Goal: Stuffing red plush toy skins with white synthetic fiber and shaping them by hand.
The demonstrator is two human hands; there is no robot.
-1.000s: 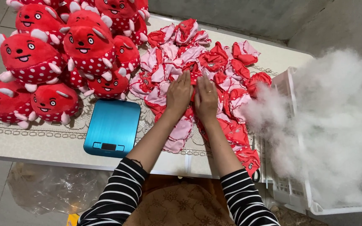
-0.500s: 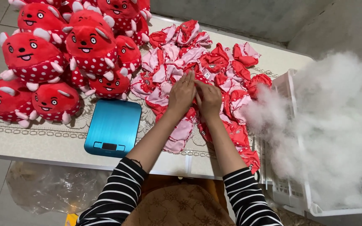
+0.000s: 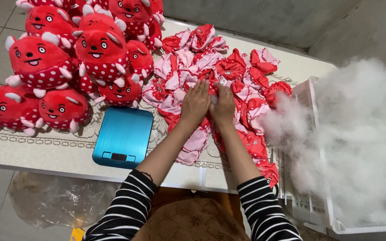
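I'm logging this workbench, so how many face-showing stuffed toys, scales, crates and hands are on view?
Stuffed red plush toys with white dots, face showing: 8
Flat blue kitchen scale: 1
White plastic crate of fluffy filling: 1
Hands, left hand and right hand: 2
Total: 12
The pile of unstuffed red-and-pink toy skins under the hands is too tangled to count.

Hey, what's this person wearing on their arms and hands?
Both arms wear black-and-white striped sleeves, pushed up so the forearms are bare. The left hand and right hand are bare, with no gloves. Something small glints on a right-hand finger; too small to tell what.
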